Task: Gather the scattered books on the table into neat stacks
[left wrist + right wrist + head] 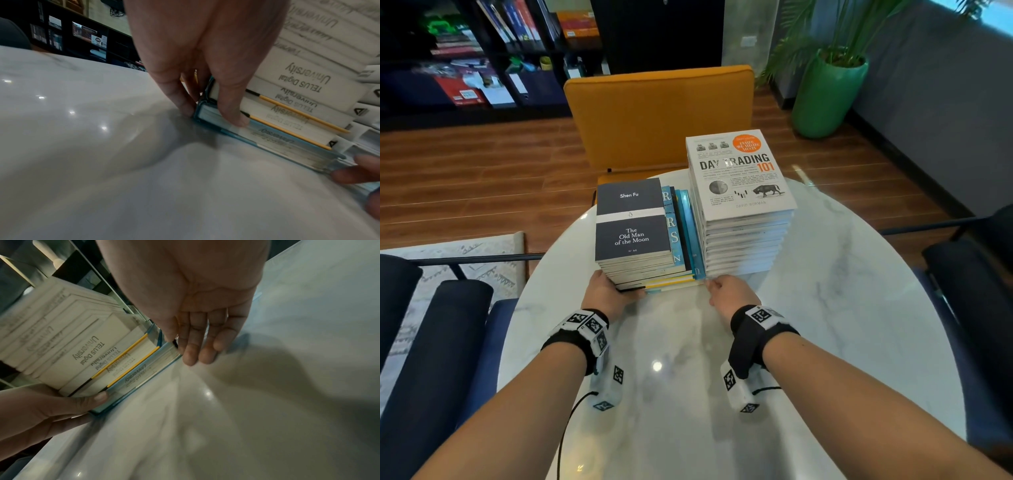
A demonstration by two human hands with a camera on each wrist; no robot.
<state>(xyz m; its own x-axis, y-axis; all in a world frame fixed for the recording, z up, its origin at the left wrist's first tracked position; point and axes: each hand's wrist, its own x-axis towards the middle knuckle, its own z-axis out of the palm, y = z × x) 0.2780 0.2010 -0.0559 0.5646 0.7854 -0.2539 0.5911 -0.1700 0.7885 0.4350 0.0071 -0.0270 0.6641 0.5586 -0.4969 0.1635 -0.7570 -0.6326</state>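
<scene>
Two book stacks stand side by side on the white marble table. The left stack is topped by a dark paperback, "The Old Man of the Moon", with wider blue books below it. The right stack is taller and topped by the white "Day Trading 101". My left hand straddles the left stack's near left corner: the thumb presses the page edges and straight fingers press the side. My right hand touches the near right corner of the bottom blue book with straight fingers.
An orange chair stands behind the table. Dark blue chairs sit at the left and right. A green potted plant is at the back right, a dark bookshelf at the back left. Bare tabletop lies between my forearms.
</scene>
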